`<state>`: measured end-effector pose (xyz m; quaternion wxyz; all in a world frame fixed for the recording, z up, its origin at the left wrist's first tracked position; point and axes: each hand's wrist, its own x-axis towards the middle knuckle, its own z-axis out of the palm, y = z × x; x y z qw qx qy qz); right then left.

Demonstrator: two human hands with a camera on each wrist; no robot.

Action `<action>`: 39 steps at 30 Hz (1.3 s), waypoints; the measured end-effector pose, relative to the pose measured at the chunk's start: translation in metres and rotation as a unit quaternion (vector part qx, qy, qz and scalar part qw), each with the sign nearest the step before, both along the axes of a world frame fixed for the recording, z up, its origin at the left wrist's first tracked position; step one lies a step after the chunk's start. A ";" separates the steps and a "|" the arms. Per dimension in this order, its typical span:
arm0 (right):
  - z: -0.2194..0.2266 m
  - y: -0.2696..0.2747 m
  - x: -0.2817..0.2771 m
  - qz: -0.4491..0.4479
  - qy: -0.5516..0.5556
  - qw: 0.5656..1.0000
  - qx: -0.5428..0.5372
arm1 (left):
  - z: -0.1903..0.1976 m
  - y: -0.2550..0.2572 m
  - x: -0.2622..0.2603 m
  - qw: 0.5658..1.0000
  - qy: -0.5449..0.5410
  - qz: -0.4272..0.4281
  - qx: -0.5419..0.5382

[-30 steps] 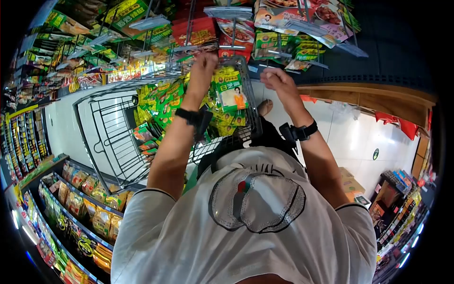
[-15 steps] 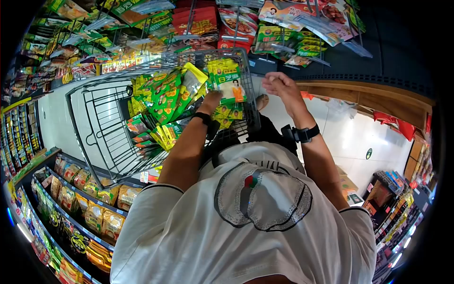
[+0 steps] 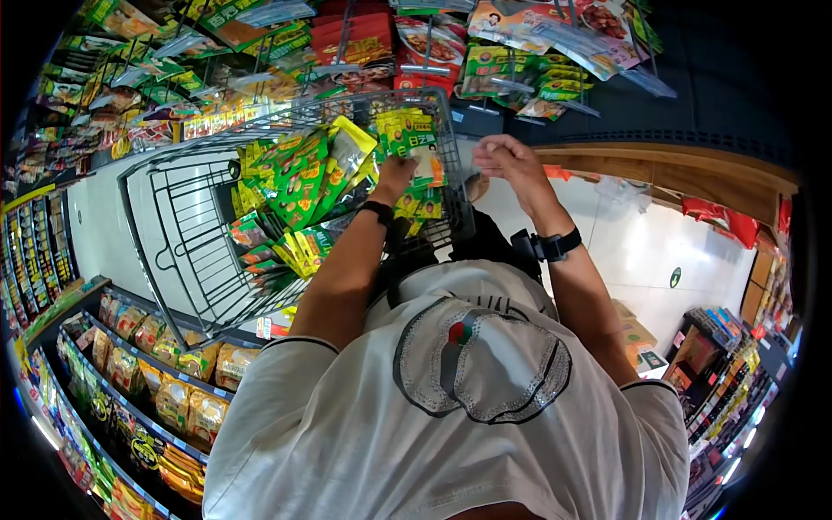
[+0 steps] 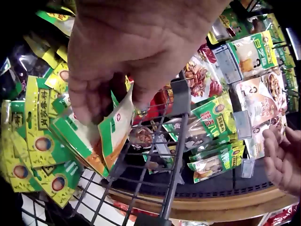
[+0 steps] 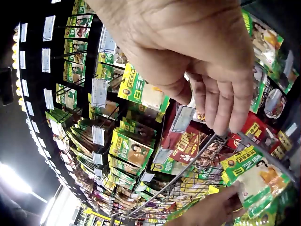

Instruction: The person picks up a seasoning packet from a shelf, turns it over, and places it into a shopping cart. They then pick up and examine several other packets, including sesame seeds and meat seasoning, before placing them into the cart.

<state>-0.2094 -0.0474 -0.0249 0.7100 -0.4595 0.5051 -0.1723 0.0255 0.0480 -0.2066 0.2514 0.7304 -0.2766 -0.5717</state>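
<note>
Inside the shopping cart's wire basket, my left hand (image 3: 397,176) pinches the edge of a green-and-white packet of white sesame (image 3: 425,163). Its thumb and fingers close on the packet (image 4: 117,127) in the left wrist view, where a second one lies against it. Yellow-and-green seasoning packets (image 4: 40,136) sit beside that hand. Beyond the cart's near right corner hovers my right hand (image 3: 513,165), fingers loosely bent and holding nothing. The right wrist view shows this hand (image 5: 188,61) above the cart's rim, with the sesame packet (image 5: 256,176) below it.
The shopping cart (image 3: 143,251) stands between shelves. Hanging packets on metal hooks (image 3: 347,43) fill the rack ahead, above a wooden ledge (image 3: 659,169). A low shelf of bagged goods (image 3: 130,373) lies at left. A green heap of packets (image 3: 299,178) fills part of the cart.
My left hand has come down and back from the cart's far edge to the sesame packet, whose top now tilts under the fingers. The right hand stays almost where it was.
</note>
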 end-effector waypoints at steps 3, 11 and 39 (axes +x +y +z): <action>0.001 0.001 0.001 0.007 -0.003 1.000 0.002 | -0.012 -0.006 -0.012 0.999 -0.051 -0.001 -0.010; -0.001 0.005 0.002 0.032 -0.003 0.999 -0.001 | 0.030 0.006 0.016 0.989 -0.100 -0.077 -0.076; 0.120 0.061 0.095 0.261 -0.070 0.883 -0.383 | 0.224 -0.004 0.004 0.761 0.553 0.206 -0.272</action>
